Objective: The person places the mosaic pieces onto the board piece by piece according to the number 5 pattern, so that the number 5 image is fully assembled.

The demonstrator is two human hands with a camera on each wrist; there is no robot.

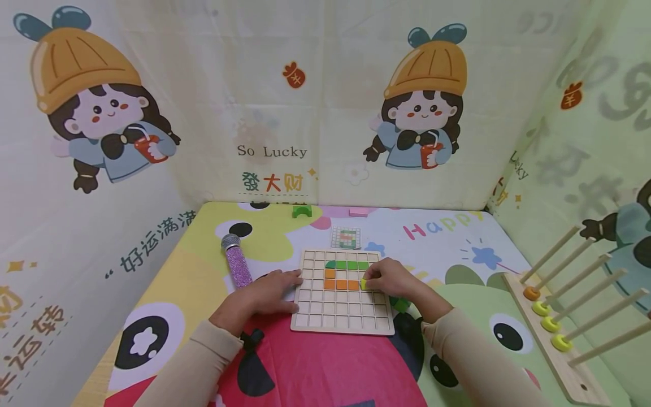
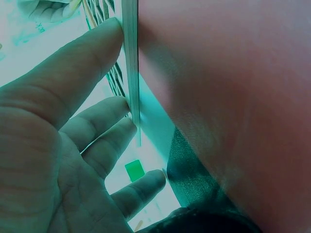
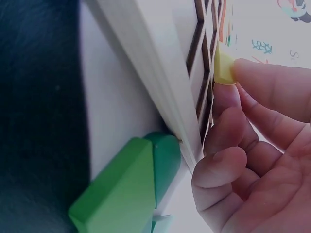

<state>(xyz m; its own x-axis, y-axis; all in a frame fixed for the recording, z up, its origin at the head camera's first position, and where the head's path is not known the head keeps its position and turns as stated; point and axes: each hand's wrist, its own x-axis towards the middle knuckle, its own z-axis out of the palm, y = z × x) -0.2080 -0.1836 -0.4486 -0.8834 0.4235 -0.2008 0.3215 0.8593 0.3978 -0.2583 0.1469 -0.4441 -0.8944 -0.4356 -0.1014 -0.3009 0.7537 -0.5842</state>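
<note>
A wooden grid board (image 1: 341, 316) lies flat at the middle of the table, with green blocks (image 1: 352, 265) and orange blocks (image 1: 342, 285) set in some squares. Between thumb and fingers, my right hand (image 1: 389, 280) pinches a small yellow block (image 3: 224, 64) at the right end of the lower orange row. My left hand (image 1: 272, 291) touches the board's left edge, its fingers spread along the rim in the left wrist view. Loose green blocks (image 3: 121, 187) lie beside the board's right edge, partly hidden by the right arm in the head view.
A small pattern card (image 1: 346, 237) lies behind the board. Left of it is a purple glittery microphone (image 1: 237, 263). A green arch block (image 1: 302, 211) and a pink block (image 1: 358, 212) sit at the back edge. On the right stands a wooden peg rack (image 1: 554, 350) with rings.
</note>
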